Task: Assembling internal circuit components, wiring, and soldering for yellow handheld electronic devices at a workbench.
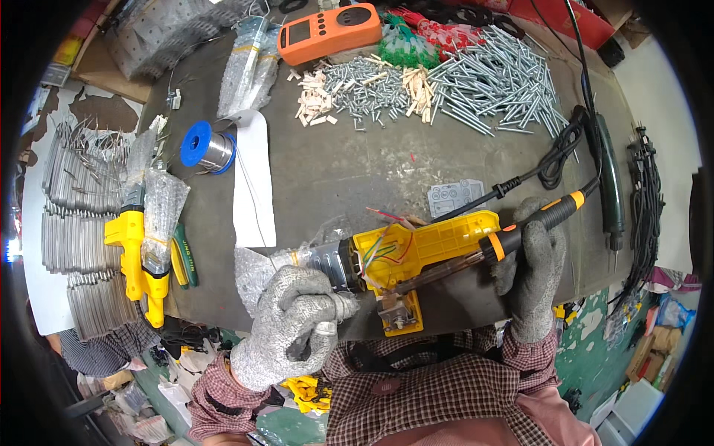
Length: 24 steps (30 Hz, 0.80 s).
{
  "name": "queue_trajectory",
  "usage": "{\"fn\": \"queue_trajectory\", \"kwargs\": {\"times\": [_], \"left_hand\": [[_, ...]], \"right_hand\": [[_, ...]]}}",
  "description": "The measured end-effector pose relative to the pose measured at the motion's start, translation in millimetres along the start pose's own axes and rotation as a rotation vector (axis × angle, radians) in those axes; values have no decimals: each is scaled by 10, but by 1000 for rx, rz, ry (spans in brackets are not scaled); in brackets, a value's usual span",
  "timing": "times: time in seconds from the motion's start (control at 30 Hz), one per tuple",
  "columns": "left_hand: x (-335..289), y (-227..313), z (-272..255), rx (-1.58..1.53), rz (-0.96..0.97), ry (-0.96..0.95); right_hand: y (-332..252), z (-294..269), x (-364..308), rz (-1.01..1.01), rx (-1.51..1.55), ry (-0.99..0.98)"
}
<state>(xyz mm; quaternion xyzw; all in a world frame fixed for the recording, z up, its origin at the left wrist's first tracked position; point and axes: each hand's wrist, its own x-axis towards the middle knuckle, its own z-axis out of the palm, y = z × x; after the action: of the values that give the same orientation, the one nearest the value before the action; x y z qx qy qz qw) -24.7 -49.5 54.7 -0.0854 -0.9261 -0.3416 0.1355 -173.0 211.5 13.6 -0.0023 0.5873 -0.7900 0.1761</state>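
Note:
My left hand (pixel 294 320), in a grey knit glove, has its fingers curled together around a thin solder wire (pixel 262 230) that runs from a blue spool (pixel 204 147). My right hand (pixel 537 260), gloved alike, grips the black and orange handle of a soldering iron (pixel 532 227). The iron's shaft slants down left across an opened yellow power tool housing (pixel 454 234). Loose coloured wires (pixel 388 249) show inside the housing, and a silver-grey cylindrical section (pixel 335 266) sits at its left end beside my left fingers. The iron's tip is hard to make out near the switch-like part (pixel 398 312).
An orange meter (pixel 329 33), piles of screws (pixel 498 78) and beige pieces (pixel 316 97) lie at the back. Wrapped yellow tools (pixel 134 253), green-handled pliers (pixel 184 256) and stacked metal strips (pixel 78 238) are left. A dark green electric screwdriver (pixel 610 178) hangs right, near black cables (pixel 645 215).

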Motion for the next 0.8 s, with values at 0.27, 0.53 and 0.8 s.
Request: {"fn": "queue_trajectory", "kwargs": {"times": [0.27,0.53,0.8], "left_hand": [[87,68,46,109,28,-120],[130,72,106,176,35,-143],[137,54,130,182,43,-152]], "right_hand": [[-7,20,-14,24,5,39],[13,-21,-13,19,-17,30],[22,-28,-16,17,-11,31]]}}
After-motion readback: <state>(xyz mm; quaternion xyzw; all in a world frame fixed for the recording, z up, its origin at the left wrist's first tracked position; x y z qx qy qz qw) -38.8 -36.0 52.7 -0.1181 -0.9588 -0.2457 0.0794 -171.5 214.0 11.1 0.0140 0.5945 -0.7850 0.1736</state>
